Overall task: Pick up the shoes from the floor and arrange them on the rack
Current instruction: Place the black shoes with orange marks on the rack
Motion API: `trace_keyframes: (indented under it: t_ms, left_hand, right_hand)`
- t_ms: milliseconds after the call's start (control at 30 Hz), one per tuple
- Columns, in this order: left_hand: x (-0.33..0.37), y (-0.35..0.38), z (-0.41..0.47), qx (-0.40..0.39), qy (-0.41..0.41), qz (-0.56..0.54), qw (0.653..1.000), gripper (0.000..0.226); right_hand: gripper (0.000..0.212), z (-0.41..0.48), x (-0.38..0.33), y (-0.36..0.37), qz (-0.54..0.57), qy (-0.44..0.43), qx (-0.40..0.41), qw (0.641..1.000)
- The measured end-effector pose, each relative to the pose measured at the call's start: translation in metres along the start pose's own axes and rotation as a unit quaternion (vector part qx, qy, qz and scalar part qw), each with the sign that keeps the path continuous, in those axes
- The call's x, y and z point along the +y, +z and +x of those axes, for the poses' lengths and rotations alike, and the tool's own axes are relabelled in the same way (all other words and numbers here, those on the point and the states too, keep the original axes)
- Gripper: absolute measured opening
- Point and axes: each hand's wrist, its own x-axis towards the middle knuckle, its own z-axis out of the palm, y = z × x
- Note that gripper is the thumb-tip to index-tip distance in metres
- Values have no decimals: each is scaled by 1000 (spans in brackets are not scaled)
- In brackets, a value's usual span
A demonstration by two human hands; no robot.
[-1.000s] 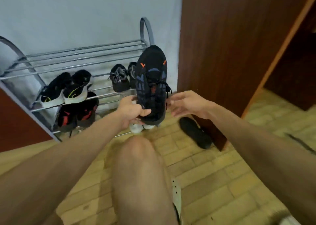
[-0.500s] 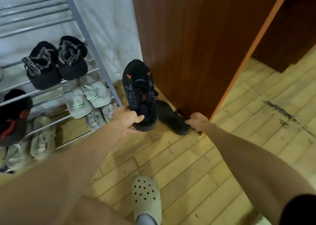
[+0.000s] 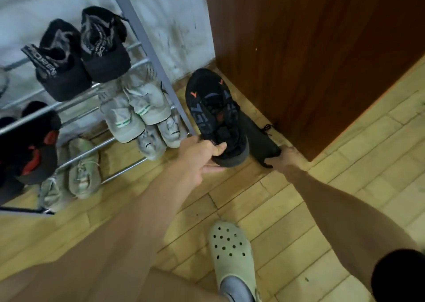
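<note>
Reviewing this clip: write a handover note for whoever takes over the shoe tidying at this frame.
Left hand: grip curled round the heel of the black laced sneaker with orange marks, held beside the grey metal rack.
Right hand: at the heel of the plain black shoe lying on the wooden floor; grip not clear.
Done: several pairs sit on the rack.
Left: lift the floor shoe, set both on the rack.
</note>
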Motion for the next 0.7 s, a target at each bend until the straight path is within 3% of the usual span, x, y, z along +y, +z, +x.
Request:
trace_keyframes:
  t_ms: [67, 133, 167, 233, 300, 467, 567, 700]
  left_hand:
    - [0, 2, -5, 1, -9, -11, 1000, 37]
    - [-2, 0, -7, 8, -9, -4, 1000, 42]
    - [-5, -3, -7, 13, -7, 6, 1000, 46]
    - [-13, -9, -8, 25, -3, 29, 999, 51]
    - [-21, -17, -8, 37, 1, 43, 998, 51]
    - [-32, -31, -3, 50, -6, 56, 997, 53]
    - [-34, -39, 5, 57, -5, 78, 995, 51]
    - [-34, -43, 12, 71, 17, 93, 993, 52]
  right_hand:
    - [45, -19, 0, 5, -157, -158, 69, 972]
    - [38, -33, 8, 10, -265, -286, 34, 920]
    - [36, -37, 12, 12, -288, -309, -10, 906]
    - [29, -42, 18, 13, -256, -295, -57, 919]
    - [23, -40, 22, 16, -189, -258, -23, 947]
    - [51, -24, 19, 33, -82, -103, -37, 991]
    - [63, -9, 11, 48, -67, -34, -55, 996]
    - [63, 5, -5, 46, -102, 29, -96, 990]
